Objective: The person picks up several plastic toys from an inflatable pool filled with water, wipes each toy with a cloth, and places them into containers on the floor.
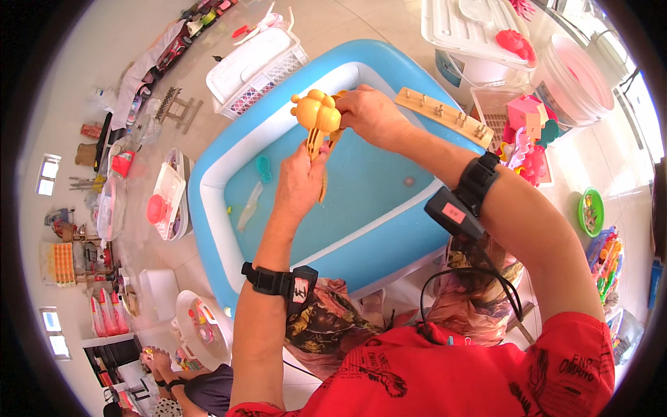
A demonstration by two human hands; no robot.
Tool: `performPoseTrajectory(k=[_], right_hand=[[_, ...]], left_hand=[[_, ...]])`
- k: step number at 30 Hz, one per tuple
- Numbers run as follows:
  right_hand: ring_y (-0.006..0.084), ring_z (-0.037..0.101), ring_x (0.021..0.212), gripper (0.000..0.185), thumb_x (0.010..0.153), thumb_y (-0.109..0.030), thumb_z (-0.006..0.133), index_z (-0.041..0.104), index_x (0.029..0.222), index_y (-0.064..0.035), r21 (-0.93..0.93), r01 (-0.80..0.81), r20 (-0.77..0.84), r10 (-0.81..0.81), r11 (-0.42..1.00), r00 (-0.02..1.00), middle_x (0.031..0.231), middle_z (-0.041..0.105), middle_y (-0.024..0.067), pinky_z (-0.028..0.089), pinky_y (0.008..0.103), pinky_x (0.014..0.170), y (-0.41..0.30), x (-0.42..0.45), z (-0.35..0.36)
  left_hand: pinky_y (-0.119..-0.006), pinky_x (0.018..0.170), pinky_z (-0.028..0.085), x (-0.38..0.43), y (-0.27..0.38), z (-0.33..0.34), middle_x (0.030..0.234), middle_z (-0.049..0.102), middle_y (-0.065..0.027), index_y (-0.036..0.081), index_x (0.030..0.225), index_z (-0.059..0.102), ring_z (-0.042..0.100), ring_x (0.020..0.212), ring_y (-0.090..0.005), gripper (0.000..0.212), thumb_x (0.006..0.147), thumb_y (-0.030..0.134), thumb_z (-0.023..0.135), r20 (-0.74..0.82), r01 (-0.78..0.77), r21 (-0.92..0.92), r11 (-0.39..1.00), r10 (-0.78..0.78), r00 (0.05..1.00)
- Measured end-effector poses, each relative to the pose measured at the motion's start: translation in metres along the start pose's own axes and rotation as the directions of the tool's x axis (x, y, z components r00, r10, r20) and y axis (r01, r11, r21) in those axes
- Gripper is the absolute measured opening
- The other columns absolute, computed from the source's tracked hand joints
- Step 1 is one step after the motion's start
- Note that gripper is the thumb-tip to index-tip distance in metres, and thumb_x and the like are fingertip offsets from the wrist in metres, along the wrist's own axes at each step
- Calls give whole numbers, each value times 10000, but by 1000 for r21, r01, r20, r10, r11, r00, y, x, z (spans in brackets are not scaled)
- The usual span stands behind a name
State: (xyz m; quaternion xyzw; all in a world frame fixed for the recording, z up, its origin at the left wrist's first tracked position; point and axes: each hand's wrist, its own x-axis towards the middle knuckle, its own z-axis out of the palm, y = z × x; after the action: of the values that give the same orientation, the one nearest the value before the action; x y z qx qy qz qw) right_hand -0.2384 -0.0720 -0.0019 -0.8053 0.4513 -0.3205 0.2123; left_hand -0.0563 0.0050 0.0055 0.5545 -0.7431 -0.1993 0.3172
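Note:
My left hand (pixel 298 182) is closed around the handles of yellow plastic mould tongs (pixel 319 113), whose bulging, rounded head points up and away from me. At that head, the fingers of my right hand (pixel 371 115) grip a yellow part on its right side; the fingertips are partly hidden. Both hands are above an inflatable pool (pixel 359 284) with blue walls and a white inner edge. Inside it, towards the left, lie a small teal plastic mould (pixel 264 168) and a pale, limp strip (pixel 250 206).
A wooden strip with metal pegs (pixel 443 115) lies across the pool's right rim. Around the pool stand a white lidded basket (pixel 255 65), a lidded tub (pixel 477 36), a crate of plastic toys (pixel 526 130) and a green bowl (pixel 590 211). Another person's hands (pixel 156 359) show at lower left.

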Motion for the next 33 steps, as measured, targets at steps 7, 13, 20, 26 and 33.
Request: performPoseTrajectory(k=[7, 13, 20, 26, 33], right_hand=[[154, 617, 835, 174, 947, -201, 569, 675, 995, -71, 914, -356, 321, 189, 195, 928, 1010, 645, 50, 519, 320, 736, -3, -1, -8], [102, 568, 806, 228, 976, -236, 548, 650, 1051, -46, 875, -272, 237, 135, 401, 962, 930, 613, 9, 496, 263, 728, -22, -9, -15], [68, 523, 736, 235, 985, -215, 515, 652, 1032, -30, 442, -258, 195, 189, 859, 963, 822, 592, -19, 460, 224, 638, -26, -16, -38], [88, 522, 742, 236, 949, -243, 572, 650, 1003, -26, 748, -309, 51, 413, 588, 910, 844, 584, 10, 450, 249, 617, 2, -11, -46], [108, 547, 723, 173, 889, -207, 635, 659, 946, -46, 843, -270, 116, 334, 465, 936, 837, 615, 31, 457, 256, 601, 4, -9, -40]], left_hand=[[-411, 691, 490, 6, 5, -3, 825, 638, -213, -35, 1047, 571, 649, 775, -367, 238, 935, 172, 535, 67, 129, 4, 992, -129, 989], [-362, 773, 505, 5, -8, 9, 925, 677, -170, -39, 1051, 572, 663, 841, -300, 201, 926, 109, 519, -8, 131, -88, 987, -132, 991], [-307, 751, 515, 8, -21, -1, 925, 684, -114, -4, 1151, 503, 658, 864, -153, 260, 898, 38, 542, 36, 189, -400, 897, -191, 981], [-280, 585, 551, 11, -11, -7, 776, 579, -17, 32, 1149, 520, 606, 691, -94, 212, 957, 122, 507, 99, 275, -531, 802, -263, 960], [-239, 504, 522, 8, -3, -9, 773, 571, -11, 57, 1145, 527, 556, 585, -68, 227, 1005, 211, 436, 142, 306, -565, 767, -274, 951]])
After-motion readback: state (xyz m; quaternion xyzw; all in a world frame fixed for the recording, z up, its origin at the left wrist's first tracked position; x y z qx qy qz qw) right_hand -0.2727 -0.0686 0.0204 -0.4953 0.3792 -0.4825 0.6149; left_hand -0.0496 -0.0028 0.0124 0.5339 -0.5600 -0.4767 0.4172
